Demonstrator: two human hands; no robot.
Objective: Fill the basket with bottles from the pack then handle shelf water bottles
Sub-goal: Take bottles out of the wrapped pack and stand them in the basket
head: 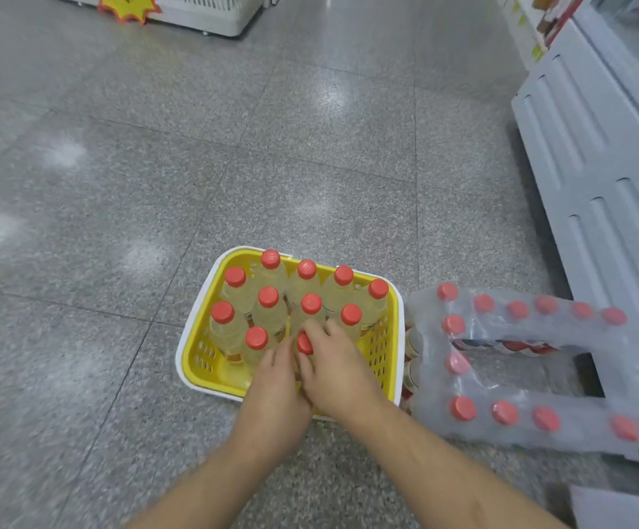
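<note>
A yellow basket (386, 349) with a white rim stands on the floor, holding several upright bottles of pale yellow drink with red caps (268, 296). Both my hands are inside its near side, wrapped around one more red-capped bottle (304, 344). My left hand (275, 387) grips it from the left and my right hand (338, 366) from the right and above; only its cap shows. To the right of the basket lies the torn plastic-wrapped pack (531, 360), with several capped bottles still along its edges and an empty hollow in the middle.
A white shelf unit (596, 177) runs along the right side, close behind the pack. A white crate with an orange-yellow star sign (130, 7) stands far off at the top left. Grey speckled floor tiles (233, 147) stretch ahead and to the left.
</note>
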